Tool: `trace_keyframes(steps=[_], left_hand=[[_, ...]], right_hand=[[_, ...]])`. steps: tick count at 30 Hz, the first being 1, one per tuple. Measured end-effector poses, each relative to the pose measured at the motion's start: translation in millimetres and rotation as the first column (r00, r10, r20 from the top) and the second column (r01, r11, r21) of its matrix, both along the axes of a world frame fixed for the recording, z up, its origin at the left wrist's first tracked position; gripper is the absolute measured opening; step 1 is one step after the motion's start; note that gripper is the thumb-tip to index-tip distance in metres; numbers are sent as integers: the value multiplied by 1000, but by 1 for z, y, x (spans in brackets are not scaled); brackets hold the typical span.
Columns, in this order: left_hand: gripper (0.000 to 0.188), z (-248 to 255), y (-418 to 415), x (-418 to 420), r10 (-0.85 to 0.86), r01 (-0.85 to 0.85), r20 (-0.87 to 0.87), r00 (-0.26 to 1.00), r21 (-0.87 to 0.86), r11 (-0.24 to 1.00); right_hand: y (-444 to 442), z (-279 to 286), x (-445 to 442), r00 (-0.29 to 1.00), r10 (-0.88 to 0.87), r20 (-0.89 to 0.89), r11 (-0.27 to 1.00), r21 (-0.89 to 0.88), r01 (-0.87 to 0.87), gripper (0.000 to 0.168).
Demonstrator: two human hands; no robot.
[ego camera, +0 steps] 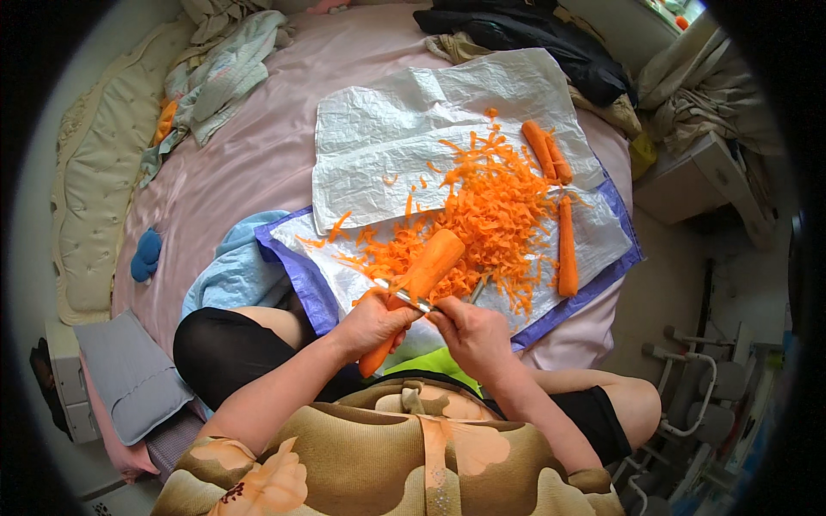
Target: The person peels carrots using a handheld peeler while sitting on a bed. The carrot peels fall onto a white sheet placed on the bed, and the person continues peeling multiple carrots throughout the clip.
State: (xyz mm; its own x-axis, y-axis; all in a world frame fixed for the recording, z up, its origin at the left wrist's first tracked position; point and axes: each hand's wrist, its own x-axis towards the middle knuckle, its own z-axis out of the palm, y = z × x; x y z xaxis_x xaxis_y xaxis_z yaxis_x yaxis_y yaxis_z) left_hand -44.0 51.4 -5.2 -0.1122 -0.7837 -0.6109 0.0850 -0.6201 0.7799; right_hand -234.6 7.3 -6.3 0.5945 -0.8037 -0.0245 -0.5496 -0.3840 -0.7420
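My left hand grips a large peeled-looking carrot near its narrow lower end; the thick end points up and away from me. In my right hand is a metal peeler, its blade lying across the carrot just beyond my left thumb. The fingers partly hide the tool. Under and beyond the carrot spreads a heap of orange carrot peelings on a crinkled white woven plastic sheet. Right of the heap lie a carrot and, farther off, two more carrots side by side.
The sheet has a purple edge and rests on a pink bedspread. A light blue cloth lies by my bent knee. Dark clothing is heaped at the far side. A white cabinet and metal-framed equipment stand right of the bed.
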Motion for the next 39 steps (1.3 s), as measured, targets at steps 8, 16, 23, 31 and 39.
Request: trace_keyframes(steps=[8,16,23,31,39], left_hand=[[68,-4,-4,5,-15,17,192,981,-6,1000],[75,-23,11,-6,-62,78,337,939,-32,996],[45,-17,-3,1,-18,11,86,996,85,996],[39,-21,-10,9,58,-24,-153,987,219,975],[29,-17,-11,20,196,0,-446,873,404,915]], right_hand=[[-64,-70,-41,882,-457,110,882,184,434,23],[-52,-92,-50,877,-478,-60,857,188,480,14],[-26,-106,-12,945,-309,109,933,-161,323,20],[-17,-98,6,899,-323,295,944,25,330,23],[-34,-85,-2,901,-423,97,893,217,395,26]])
